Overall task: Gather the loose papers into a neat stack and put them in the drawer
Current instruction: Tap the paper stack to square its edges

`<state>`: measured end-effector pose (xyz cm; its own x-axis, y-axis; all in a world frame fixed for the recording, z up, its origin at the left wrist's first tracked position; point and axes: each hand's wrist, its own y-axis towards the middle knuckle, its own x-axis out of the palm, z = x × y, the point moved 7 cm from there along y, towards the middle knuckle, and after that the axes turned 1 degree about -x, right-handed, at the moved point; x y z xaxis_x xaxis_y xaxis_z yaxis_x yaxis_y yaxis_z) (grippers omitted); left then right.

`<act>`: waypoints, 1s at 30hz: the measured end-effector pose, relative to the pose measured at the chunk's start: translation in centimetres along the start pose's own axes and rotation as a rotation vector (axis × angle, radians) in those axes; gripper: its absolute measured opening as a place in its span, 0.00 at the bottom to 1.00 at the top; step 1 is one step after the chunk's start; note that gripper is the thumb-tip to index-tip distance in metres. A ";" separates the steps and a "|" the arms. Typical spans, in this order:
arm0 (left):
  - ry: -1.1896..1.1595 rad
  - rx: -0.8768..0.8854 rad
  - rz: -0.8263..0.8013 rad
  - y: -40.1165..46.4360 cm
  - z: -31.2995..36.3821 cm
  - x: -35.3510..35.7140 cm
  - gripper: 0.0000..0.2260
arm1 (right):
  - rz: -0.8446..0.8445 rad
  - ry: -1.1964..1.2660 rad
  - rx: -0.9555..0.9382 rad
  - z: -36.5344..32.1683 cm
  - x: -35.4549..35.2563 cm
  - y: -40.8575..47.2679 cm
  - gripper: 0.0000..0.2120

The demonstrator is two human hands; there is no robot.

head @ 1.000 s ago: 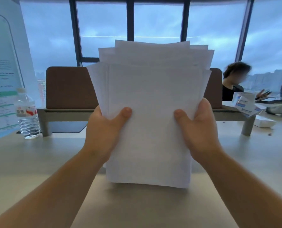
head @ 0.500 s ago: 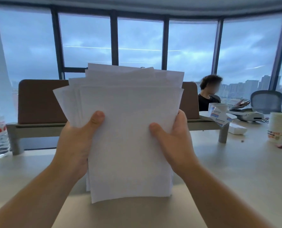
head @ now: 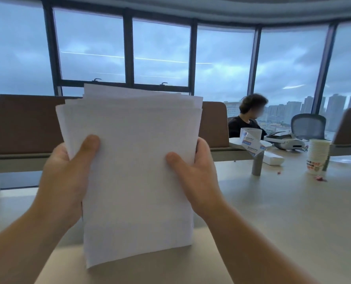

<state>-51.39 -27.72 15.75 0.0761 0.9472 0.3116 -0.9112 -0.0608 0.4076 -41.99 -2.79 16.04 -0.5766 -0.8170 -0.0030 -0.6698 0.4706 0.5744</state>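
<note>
A stack of white papers (head: 133, 160) stands upright on its lower edge on the pale desk (head: 273, 212), right in front of me. The top edges are uneven, with several sheets sticking up and out to the left. My left hand (head: 68, 179) grips the stack's left edge, thumb across the front sheet. My right hand (head: 195, 177) grips the right edge the same way. No drawer is in view.
A brown divider panel (head: 25, 124) runs behind the papers. To the right are a stack of paper cups (head: 317, 156), a white box (head: 273, 159), a folded card (head: 251, 142) and a white headset (head: 286, 143). A person (head: 246, 119) sits beyond the divider.
My view has swung right and upward, so the water bottle has left the frame and the cups have come in. The papers' top edges are closer together than before; both hands keep their grip.
</note>
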 end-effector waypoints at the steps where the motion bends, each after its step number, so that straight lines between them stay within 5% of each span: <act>1: 0.038 0.009 0.004 -0.4 -0.4 0.2 0.20 | 0.003 -0.017 0.001 0.3 0.0 -0.1 0.16; 6: 0.184 0.091 0.011 -1.8 0.3 1.3 0.29 | 0.061 -0.025 -0.040 0.0 -0.7 0.0 0.15; 12: 0.074 0.082 -0.091 -0.6 3.0 1.2 0.19 | 0.032 0.136 -0.119 -2.6 -0.2 0.4 0.14; 18: 0.109 -0.016 -0.021 -0.8 -0.1 -0.3 0.16 | -0.010 0.104 0.002 0.5 1.4 -0.8 0.15; 30: 0.033 0.096 0.002 -0.2 2.0 0.5 0.01 | 0.072 0.092 -0.097 -2.0 0.6 0.2 0.06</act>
<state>-50.37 -27.84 17.53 0.0596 0.9567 0.2849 -0.8682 -0.0912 0.4878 -41.53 -3.86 17.84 -0.5733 -0.8114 0.1140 -0.5770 0.4987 0.6468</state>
